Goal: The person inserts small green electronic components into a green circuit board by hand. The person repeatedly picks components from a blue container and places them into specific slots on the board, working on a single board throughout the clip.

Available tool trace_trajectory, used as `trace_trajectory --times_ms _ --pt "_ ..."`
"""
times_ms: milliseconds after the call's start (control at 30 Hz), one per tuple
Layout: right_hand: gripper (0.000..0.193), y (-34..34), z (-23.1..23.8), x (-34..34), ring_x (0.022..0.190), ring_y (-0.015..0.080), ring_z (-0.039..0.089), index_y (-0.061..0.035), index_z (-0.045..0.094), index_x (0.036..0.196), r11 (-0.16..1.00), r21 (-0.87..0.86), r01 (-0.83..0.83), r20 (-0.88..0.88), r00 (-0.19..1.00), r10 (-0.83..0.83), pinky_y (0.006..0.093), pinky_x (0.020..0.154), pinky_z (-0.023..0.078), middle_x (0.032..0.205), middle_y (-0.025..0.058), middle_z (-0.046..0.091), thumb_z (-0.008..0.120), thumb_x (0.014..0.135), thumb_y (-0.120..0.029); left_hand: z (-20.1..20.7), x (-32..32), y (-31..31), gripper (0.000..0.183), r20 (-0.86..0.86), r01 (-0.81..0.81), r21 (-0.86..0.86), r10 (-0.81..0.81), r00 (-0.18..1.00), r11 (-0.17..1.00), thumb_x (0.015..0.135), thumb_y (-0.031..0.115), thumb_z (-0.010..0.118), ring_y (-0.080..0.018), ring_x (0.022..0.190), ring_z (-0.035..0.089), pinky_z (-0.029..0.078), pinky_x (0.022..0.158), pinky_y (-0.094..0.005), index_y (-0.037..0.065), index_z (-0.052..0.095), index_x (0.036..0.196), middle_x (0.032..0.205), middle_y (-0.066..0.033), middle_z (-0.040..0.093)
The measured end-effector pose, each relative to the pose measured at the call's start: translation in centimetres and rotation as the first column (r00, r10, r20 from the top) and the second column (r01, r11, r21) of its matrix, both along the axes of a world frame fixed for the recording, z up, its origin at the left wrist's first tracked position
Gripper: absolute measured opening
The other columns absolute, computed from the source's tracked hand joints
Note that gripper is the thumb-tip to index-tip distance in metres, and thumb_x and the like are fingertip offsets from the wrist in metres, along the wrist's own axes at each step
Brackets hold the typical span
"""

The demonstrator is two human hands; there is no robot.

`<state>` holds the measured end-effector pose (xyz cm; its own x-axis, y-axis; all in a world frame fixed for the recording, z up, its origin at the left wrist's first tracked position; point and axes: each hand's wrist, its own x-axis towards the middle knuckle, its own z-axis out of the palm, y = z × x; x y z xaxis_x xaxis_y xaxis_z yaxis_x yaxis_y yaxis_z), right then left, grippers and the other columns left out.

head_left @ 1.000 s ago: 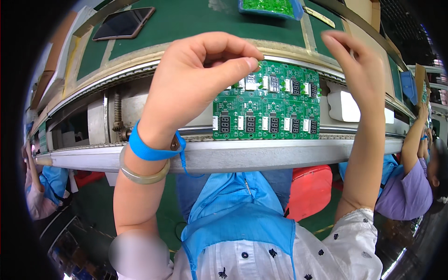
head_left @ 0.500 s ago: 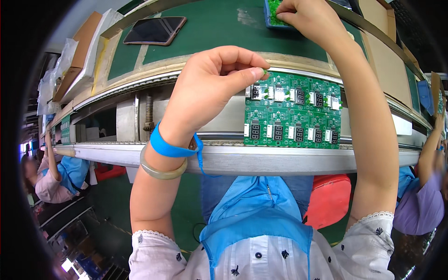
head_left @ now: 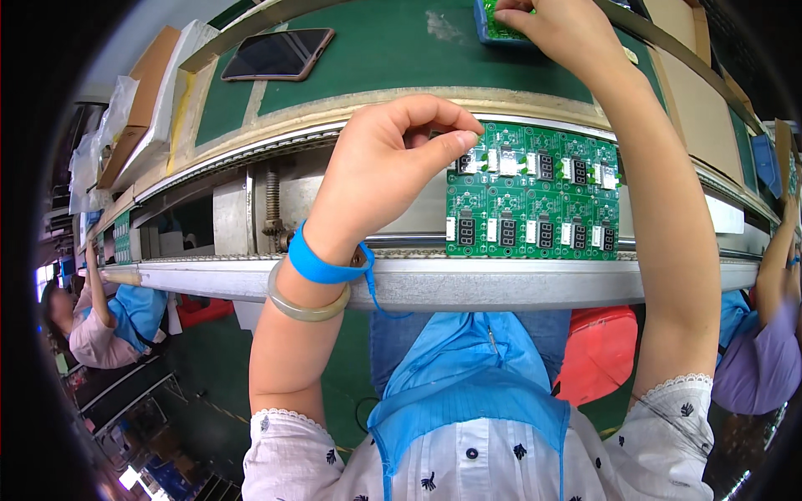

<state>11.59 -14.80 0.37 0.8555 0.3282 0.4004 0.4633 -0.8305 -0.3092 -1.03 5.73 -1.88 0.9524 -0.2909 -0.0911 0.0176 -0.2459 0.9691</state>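
Note:
A green circuit board panel (head_left: pixel 518 199) lies across the conveyor rails, carrying rows of black digit displays, white connectors and several small green parts along its far row. At its far left corner, my left hand (head_left: pixel 393 154) hovers with thumb and forefinger pinched together. Whatever sits between those fingertips is too small to make out. My right hand (head_left: pixel 568 33) reaches to the far side, fingertips closed and dipped into a blue bin (head_left: pixel 482 25) of small green parts (head_left: pixel 505 29). Its fingers partly hide the bin's contents, and what they grip cannot be seen.
A dark phone (head_left: pixel 278 55) lies on the green bench top (head_left: pixel 376 58) at far left. The metal rail (head_left: pixel 401 285) runs along the near side. Cardboard boxes (head_left: pixel 693 92) stand at right. Other people work at both sides; a red stool (head_left: pixel 597 355) is below.
The green part visible at my left fingertips earlier no longer shows clearly there. My right hand stays at the bin, its fingers slightly shifted. Board and arms appear slightly further right.

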Motion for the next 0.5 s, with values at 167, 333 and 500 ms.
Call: trace_trajectory --times_ms 167,333,500 --pt "0.021 -0.18 0.22 -0.12 0.074 0.0322 0.068 -0.0011 0.073 0.085 0.988 0.156 -0.02 0.006 1.0 0.019 0.0384 0.069 0.054 0.078 0.0183 0.07 0.065 0.075 -0.018 -0.04 -0.25 -0.05 0.016 0.09 0.014 0.112 -0.024 0.996 0.994 0.087 0.003 0.07 -0.0112 0.092 0.064 0.052 0.085 -0.0251 0.0 0.07 0.102 0.097 -0.0038 0.069" --pt "0.023 -0.34 0.4 -0.2 0.071 0.0303 0.068 0.0004 0.072 0.086 0.962 0.272 -0.018 -0.016 1.0 0.023 0.0366 0.069 0.054 0.077 0.0185 0.069 0.064 0.074 -0.017 -0.08 -0.44 0.1 0.013 0.151 0.034 0.159 -0.058 0.987 0.987 0.085 0.002 0.07 -0.0119 0.092 0.064 0.051 0.086 -0.0255 -0.002 0.071 0.098 0.097 -0.004 0.068" --pt "0.023 -0.81 -0.12 0.33 0.07 0.0287 0.068 0.0006 0.072 0.086 0.968 0.242 -0.063 0.042 0.998 0.054 0.0359 0.069 0.053 0.076 0.0187 0.069 0.064 0.074 -0.016 -0.26 -0.49 0.03 0.012 0.195 0.066 0.178 -0.101 0.976 0.982 0.084 0.001 0.071 -0.0132 0.09 0.063 0.051 0.085 -0.0265 -0.002 0.071 0.096 0.094 -0.0044 0.065"
